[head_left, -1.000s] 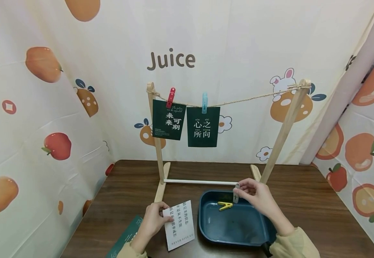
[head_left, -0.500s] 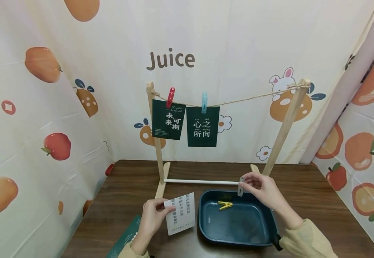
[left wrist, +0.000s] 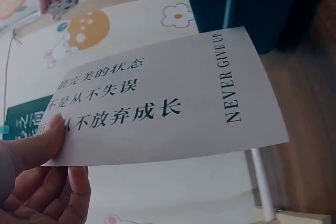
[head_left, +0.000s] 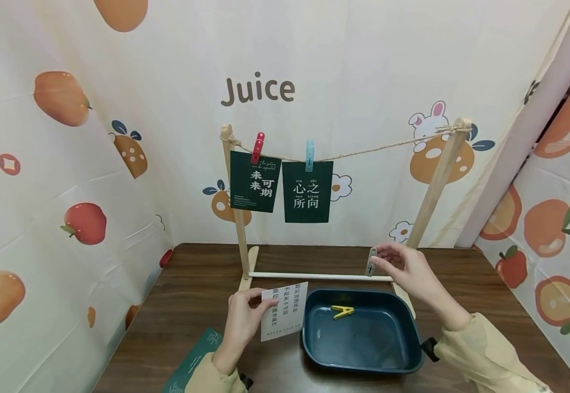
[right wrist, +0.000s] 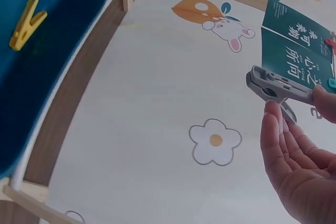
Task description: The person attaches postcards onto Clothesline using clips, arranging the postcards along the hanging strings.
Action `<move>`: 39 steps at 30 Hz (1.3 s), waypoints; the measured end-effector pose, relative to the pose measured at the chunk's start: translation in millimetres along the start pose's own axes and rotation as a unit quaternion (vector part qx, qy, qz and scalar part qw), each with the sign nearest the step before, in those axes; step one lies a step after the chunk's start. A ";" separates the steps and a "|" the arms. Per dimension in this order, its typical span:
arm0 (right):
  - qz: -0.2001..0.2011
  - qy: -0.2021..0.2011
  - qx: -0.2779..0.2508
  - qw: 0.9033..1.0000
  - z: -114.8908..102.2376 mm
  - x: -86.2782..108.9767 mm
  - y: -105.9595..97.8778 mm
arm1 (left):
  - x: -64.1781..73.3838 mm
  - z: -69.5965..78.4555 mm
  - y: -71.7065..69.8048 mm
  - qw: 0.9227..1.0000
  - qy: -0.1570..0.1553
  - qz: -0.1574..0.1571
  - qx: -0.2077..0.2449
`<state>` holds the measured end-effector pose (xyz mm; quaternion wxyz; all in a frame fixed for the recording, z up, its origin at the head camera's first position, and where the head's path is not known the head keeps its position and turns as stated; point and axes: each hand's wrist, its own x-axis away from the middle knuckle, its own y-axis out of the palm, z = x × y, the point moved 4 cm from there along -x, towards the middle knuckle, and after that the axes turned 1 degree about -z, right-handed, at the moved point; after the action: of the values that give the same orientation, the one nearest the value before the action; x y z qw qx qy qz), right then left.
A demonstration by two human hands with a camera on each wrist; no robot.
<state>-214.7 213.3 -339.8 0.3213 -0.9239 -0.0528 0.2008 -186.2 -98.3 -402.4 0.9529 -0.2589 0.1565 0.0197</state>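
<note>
The grey peg (head_left: 371,262) has been lifted away from the tray (head_left: 363,344) over the last second, and the white card (head_left: 289,322) has been raised and brought closer to the tray's left side; by this, it is judged, the picking-up of both is done, while neither has been fixed to the rope (head_left: 378,149). The peg's handles are pinched between thumb and fingertips of the right hand (head_left: 407,270), which is only partly closed, beyond the tray and below the rope. The card is gripped at its left edge by the left hand (head_left: 243,316), thumb on top and bent fingers underneath. Four pegs can be counted: the grey one, a yellow peg (head_left: 342,311) in the tray, and a red peg (head_left: 257,148) and a light blue peg (head_left: 310,155) on the rope, by which two green cards (head_left: 307,213) are held, one each. One more green card (head_left: 193,360) is seen on the table (head_left: 147,333); whether others are stacked under it cannot be told. Two posts (head_left: 432,191) and one white rod (head_left: 309,277) are counted.
</note>
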 end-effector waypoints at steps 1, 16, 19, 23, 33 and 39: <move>-0.001 -0.003 0.002 1.000 -2.0 -1.6 -1.7 | -1.7 2.4 -0.6 1.000 0.008 0.001 -0.007; -0.005 -0.030 0.017 0.999 -27.5 -25.7 -26.4 | -29.7 38.6 3.7 0.999 0.050 -0.015 -0.013; 0.000 -0.038 0.029 0.999 -33.0 -30.9 -31.5 | -36.5 46.0 6.0 0.998 0.053 -0.014 -0.018; 0.006 -0.049 0.040 0.998 -41.9 -38.5 -37.5 | -45.0 56.5 8.9 0.998 0.062 -0.012 -0.018; 0.019 -0.062 0.057 0.996 -61.1 -56.9 -53.7 | -65.5 75.9 17.1 0.997 0.076 -0.014 -0.001; 0.029 -0.085 0.060 0.994 -70.1 -67.2 -60.5 | -75.5 86.3 22.2 0.995 0.098 -0.013 0.012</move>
<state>-245.9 205.6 -230.0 0.3644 -0.8837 -0.0412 0.2909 -235.7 -32.7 -319.4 0.9361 -0.2502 0.2462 -0.0206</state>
